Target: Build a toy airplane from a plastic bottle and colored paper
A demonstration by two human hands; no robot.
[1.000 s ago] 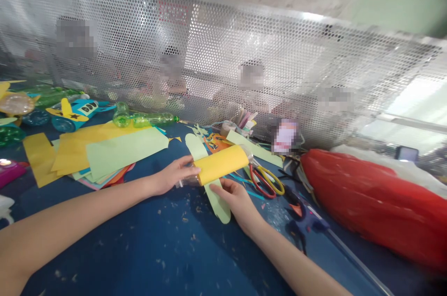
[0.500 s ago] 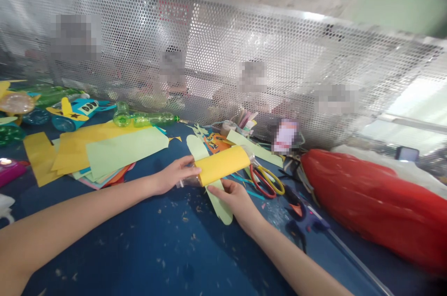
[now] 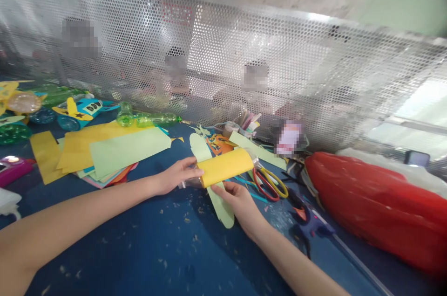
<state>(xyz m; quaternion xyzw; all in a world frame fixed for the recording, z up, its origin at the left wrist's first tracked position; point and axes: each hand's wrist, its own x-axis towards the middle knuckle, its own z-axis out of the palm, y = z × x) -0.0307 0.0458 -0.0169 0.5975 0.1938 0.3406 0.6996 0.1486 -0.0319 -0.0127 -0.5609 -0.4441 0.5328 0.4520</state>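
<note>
A clear plastic bottle (image 3: 193, 182) wrapped in yellow paper (image 3: 227, 166) lies tilted across the middle of the view. My left hand (image 3: 177, 175) is closed around its near left end, thumb and fingers on the plastic and the paper's edge. Under the bottle runs a light green paper strip with rounded ends (image 3: 224, 212), sticking out on both sides like wings. My right hand (image 3: 241, 205) pinches this strip close to the bottle's lower side; its fingertips are partly hidden beneath.
Scissors with red and yellow handles (image 3: 267, 184) and a glue gun (image 3: 312, 221) lie at right, near a red plastic bag (image 3: 370, 203). Paper sheets (image 3: 129, 149), green bottles (image 3: 157, 120) and a blue bottle plane (image 3: 82, 112) sit left. A perforated metal screen (image 3: 223, 49) stands behind.
The view has shifted slightly, so everything sits a little farther right. Both hands keep nearly the same grip on the bottle and the green strip.
</note>
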